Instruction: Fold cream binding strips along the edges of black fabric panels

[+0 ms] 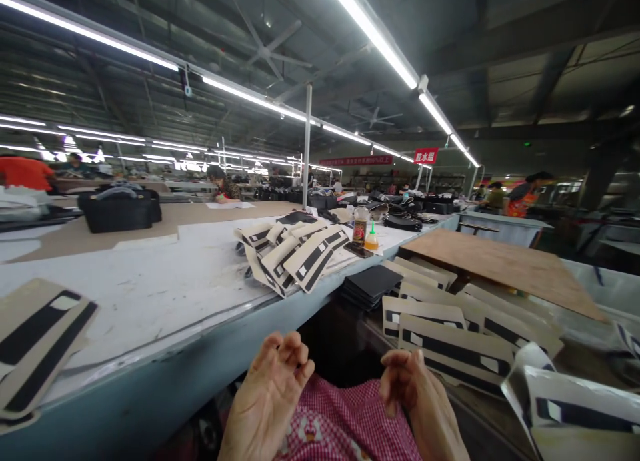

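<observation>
My left hand [270, 394] is raised over my lap, palm up, its fingers loosely bent and apart with nothing in them. Facing it, my right hand [417, 394] also holds nothing; its fingers are half curled. Under both lies a red checked apron [345, 414]. Nearest my right hand, cream panels with black strips and small white patches [455, 348] lie overlapped on a low surface. Ahead on the white table, a pile of similar panels [295, 251] reaches the front edge. Another such panel [47, 341] lies at the far left.
A stack of black sheets [370, 284] sits between the table and the right-hand panels. Beyond the pile stand a dark-labelled bottle [359, 228] and a yellow squeeze bottle [371, 240]. A brown board [500, 264] lies at right. A black bag [117, 208] stands at back left.
</observation>
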`<state>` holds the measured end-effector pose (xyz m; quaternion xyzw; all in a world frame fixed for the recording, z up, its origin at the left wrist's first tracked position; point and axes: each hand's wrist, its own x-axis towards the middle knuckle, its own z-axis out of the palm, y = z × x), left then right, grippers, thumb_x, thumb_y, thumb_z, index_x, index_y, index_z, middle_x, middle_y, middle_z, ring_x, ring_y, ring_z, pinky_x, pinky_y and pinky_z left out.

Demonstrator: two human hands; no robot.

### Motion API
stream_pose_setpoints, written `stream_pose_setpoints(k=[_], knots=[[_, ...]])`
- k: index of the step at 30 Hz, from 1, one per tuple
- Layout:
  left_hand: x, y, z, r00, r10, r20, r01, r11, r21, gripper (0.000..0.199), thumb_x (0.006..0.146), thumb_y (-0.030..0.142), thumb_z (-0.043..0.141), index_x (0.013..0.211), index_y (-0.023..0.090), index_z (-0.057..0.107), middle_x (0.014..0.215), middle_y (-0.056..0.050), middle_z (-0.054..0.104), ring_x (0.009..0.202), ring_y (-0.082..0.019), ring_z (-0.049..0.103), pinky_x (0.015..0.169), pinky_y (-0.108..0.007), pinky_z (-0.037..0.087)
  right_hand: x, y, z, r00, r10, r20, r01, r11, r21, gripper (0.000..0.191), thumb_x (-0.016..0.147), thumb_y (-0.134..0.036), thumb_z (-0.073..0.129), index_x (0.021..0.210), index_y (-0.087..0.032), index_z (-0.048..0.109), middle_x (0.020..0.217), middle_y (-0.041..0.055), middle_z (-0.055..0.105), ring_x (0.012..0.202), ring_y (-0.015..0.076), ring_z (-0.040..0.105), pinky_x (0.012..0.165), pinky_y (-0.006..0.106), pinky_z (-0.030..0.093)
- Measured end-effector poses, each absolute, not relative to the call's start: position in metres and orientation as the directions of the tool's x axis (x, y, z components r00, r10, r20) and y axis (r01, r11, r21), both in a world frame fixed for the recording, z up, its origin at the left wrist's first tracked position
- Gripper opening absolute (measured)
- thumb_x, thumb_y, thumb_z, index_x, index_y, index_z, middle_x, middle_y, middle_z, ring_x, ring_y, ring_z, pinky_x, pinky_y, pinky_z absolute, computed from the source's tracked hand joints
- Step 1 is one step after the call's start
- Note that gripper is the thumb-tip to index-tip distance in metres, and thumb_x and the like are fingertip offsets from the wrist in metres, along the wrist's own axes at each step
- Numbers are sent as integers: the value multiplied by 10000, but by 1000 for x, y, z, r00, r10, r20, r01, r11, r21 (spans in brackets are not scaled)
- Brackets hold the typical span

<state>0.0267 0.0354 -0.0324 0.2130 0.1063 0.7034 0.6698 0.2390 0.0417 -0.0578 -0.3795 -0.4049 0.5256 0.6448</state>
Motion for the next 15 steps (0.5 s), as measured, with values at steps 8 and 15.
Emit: stream_pose_setpoints(k=[8, 15], knots=[[8, 44, -45, -57, 997, 44, -905, -70, 419, 269, 644, 246, 960, 715, 169, 713, 796, -2, 621, 730, -135, 621, 704, -290, 604, 233, 39, -63, 90, 992, 87, -303, 110, -947, 693, 805, -836, 628, 824, -145, 684, 512, 28, 650, 410, 135, 554, 438, 247, 419], [-31, 44, -57, -205, 979, -9, -824, -168, 541, 419, 594, 335, 969, 594, 192, 575, 641, 39, 518, 613, -134, 512, 635, -325, 617, 228, 44, -79, 24, 998, 52, -245, 57, -968, 742, 750, -881, 631, 788, -141, 669, 488, 17, 629, 391, 126, 549, 411, 226, 411]])
